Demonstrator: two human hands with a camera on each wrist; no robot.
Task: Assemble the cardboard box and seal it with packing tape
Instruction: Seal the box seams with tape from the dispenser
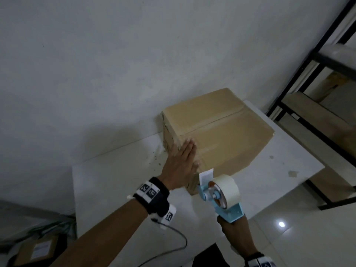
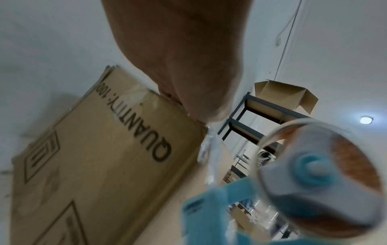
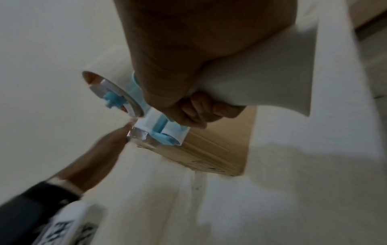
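Observation:
A closed brown cardboard box (image 1: 221,132) stands on the white table (image 1: 115,182), with clear tape along its top seam. My left hand (image 1: 183,157) lies flat, fingers straight, on the box's near left top edge. The box side printed "QUANTITY" (image 2: 100,149) shows in the left wrist view under my left hand (image 2: 188,74). My right hand (image 1: 233,234) grips the handle of a light blue tape dispenser (image 1: 221,195) with a roll of tape, held at the box's near corner. In the right wrist view my right hand (image 3: 188,82) holds the tape dispenser (image 3: 146,116) against the box (image 3: 220,149).
A white wall runs right behind the box. A black metal shelf rack (image 1: 317,93) stands at the right, and an open cardboard box (image 2: 286,97) sits on top of it. A labelled parcel (image 1: 36,251) lies on the floor at lower left. A cable (image 1: 173,239) trails from my left wrist.

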